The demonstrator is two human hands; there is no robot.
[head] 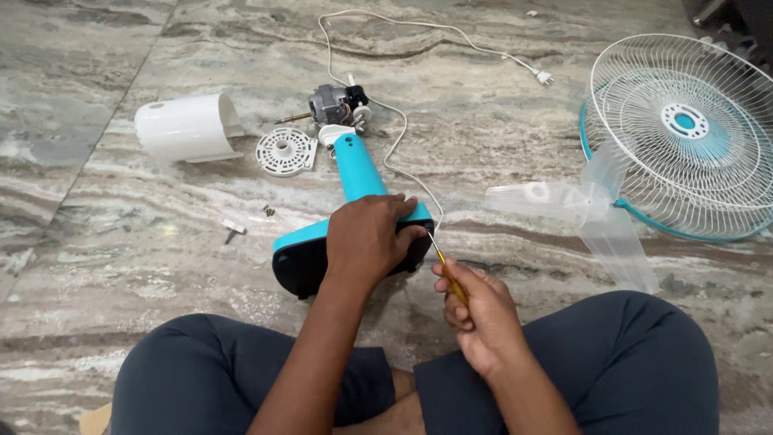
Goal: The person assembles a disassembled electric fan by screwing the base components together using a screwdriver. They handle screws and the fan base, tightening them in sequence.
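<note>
My left hand grips the black underside of a teal fan base, which lies tilted on the marble floor with its teal stem pointing away from me. My right hand holds a yellow-handled screwdriver; its thin metal tip touches the base's right edge beside my left fingers. At the far end of the stem sits the bare fan motor with its shaft sticking left. A white power cord runs from the motor area to a plug.
A white motor cover and a round white grille piece lie at the left. Small screws and a white knob rest nearby. Clear fan blades and white wire guards with a teal rim lie right. My crossed legs fill the foreground.
</note>
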